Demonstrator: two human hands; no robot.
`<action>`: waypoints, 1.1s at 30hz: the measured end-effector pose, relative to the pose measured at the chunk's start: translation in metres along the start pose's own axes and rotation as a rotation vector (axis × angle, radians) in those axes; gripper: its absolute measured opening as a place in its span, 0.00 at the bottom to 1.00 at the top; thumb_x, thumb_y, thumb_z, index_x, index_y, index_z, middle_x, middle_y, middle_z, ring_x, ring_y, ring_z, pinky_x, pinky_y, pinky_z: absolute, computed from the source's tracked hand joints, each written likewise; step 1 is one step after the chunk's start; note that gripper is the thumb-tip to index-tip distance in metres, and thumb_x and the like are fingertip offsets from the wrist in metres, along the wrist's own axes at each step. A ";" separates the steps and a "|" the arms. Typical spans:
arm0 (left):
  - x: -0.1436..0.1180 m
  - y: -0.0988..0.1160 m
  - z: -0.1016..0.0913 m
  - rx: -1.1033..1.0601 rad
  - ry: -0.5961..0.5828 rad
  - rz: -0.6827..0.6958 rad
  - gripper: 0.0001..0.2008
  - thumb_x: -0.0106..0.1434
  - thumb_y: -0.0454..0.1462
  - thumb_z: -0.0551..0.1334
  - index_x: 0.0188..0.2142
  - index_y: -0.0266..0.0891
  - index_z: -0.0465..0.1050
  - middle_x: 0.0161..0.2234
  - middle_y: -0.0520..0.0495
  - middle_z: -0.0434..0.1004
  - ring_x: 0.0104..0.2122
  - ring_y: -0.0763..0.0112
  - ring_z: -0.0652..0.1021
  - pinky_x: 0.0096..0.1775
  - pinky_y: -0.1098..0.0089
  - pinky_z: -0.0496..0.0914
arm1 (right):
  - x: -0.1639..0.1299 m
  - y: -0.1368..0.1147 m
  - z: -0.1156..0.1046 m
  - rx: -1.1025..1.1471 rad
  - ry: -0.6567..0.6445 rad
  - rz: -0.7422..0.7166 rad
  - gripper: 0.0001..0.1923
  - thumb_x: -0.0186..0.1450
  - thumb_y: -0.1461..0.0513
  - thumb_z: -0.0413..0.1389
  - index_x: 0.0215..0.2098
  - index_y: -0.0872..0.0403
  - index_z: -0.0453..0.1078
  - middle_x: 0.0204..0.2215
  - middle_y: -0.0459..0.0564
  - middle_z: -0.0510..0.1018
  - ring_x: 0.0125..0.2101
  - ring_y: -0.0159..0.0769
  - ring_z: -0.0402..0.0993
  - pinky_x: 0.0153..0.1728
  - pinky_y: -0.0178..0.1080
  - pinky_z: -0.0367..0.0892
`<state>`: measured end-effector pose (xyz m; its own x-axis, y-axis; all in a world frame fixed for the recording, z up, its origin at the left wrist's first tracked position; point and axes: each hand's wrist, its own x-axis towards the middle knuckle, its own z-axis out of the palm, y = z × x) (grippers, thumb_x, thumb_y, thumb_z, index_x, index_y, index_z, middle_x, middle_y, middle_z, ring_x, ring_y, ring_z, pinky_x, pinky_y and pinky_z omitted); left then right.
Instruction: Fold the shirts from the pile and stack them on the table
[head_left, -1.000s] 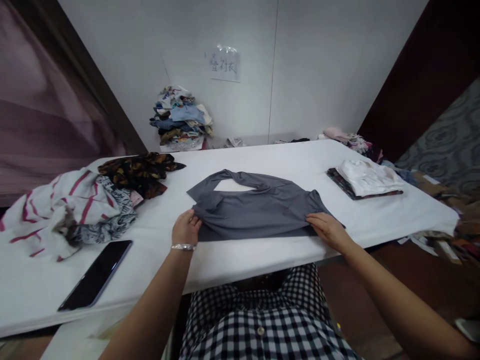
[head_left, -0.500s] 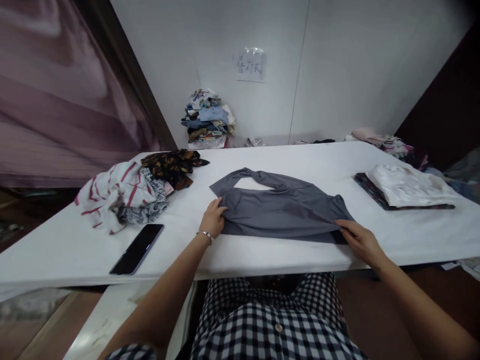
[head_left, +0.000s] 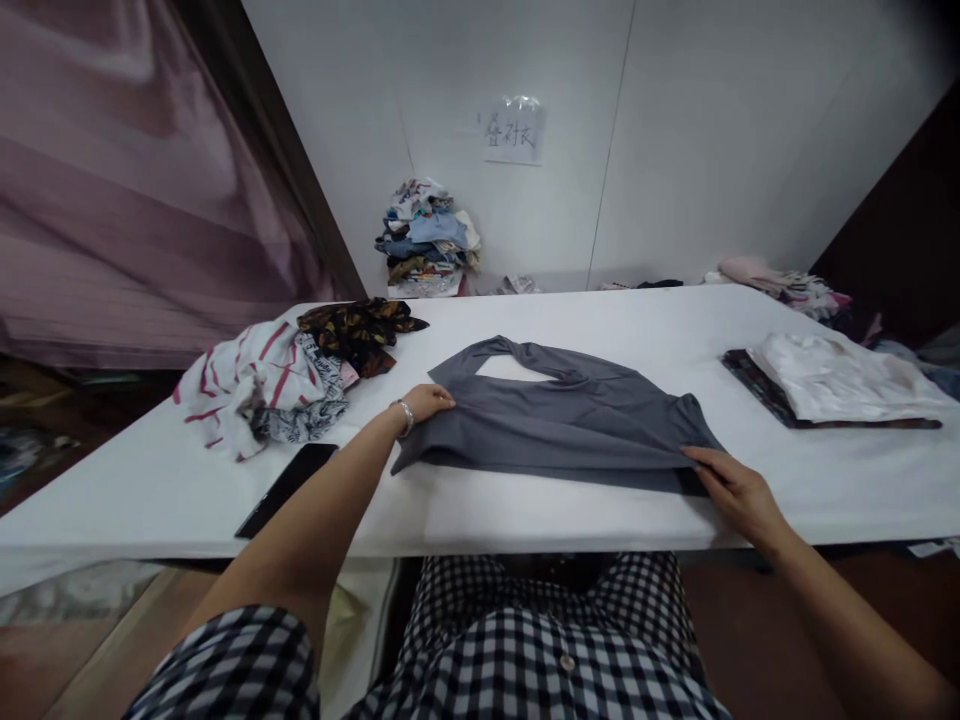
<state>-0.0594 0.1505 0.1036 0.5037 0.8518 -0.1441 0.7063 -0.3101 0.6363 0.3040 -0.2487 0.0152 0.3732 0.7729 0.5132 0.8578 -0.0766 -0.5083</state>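
A grey garment (head_left: 555, 425) lies partly folded on the white table (head_left: 600, 320) in front of me. My left hand (head_left: 425, 402), with a bracelet on the wrist, pinches the garment's left edge and holds it slightly off the table. My right hand (head_left: 731, 485) lies flat on the garment's lower right corner, pressing it down.
A black phone (head_left: 289, 485) lies near the table's front edge, partly behind my left arm. A striped and patterned clothes heap (head_left: 289, 380) sits at left. Folded white and dark garments (head_left: 832, 380) lie at right. A clothes pile (head_left: 429, 240) stands by the wall.
My left hand has moved up the garment's left side and lifted the edge. My right hand has stayed on the lower right corner. The view has shifted left.
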 end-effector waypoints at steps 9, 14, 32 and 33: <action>-0.004 -0.013 0.023 0.241 -0.010 0.069 0.15 0.53 0.48 0.63 0.36 0.43 0.78 0.37 0.47 0.80 0.37 0.63 0.77 0.36 0.70 0.67 | 0.009 -0.001 -0.002 -0.210 -0.126 -0.272 0.15 0.63 0.64 0.50 0.44 0.50 0.75 0.44 0.53 0.79 0.44 0.42 0.76 0.46 0.45 0.73; -0.002 -0.007 0.019 0.477 -0.038 0.138 0.14 0.58 0.46 0.56 0.34 0.43 0.77 0.35 0.46 0.80 0.36 0.61 0.77 0.34 0.69 0.65 | 0.013 -0.010 -0.010 -0.071 -0.239 -0.199 0.18 0.58 0.68 0.49 0.39 0.49 0.77 0.43 0.50 0.80 0.46 0.40 0.75 0.47 0.45 0.72; -0.003 0.003 0.013 0.318 -0.079 0.107 0.17 0.55 0.49 0.54 0.29 0.42 0.76 0.28 0.48 0.79 0.32 0.62 0.76 0.35 0.69 0.66 | 0.093 -0.030 0.029 0.231 -0.264 0.284 0.10 0.63 0.59 0.51 0.29 0.52 0.72 0.33 0.50 0.79 0.36 0.38 0.74 0.41 0.41 0.69; -0.001 0.006 0.012 0.286 -0.096 0.103 0.17 0.55 0.50 0.55 0.30 0.42 0.76 0.29 0.49 0.79 0.33 0.62 0.76 0.35 0.69 0.67 | 0.095 -0.027 0.026 0.277 -0.211 0.358 0.10 0.63 0.58 0.51 0.29 0.53 0.72 0.33 0.50 0.79 0.35 0.37 0.75 0.39 0.41 0.70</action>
<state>-0.0496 0.1425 0.0988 0.6152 0.7701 -0.1690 0.7532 -0.5107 0.4146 0.3073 -0.1567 0.0596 0.5229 0.8413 0.1369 0.5521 -0.2119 -0.8064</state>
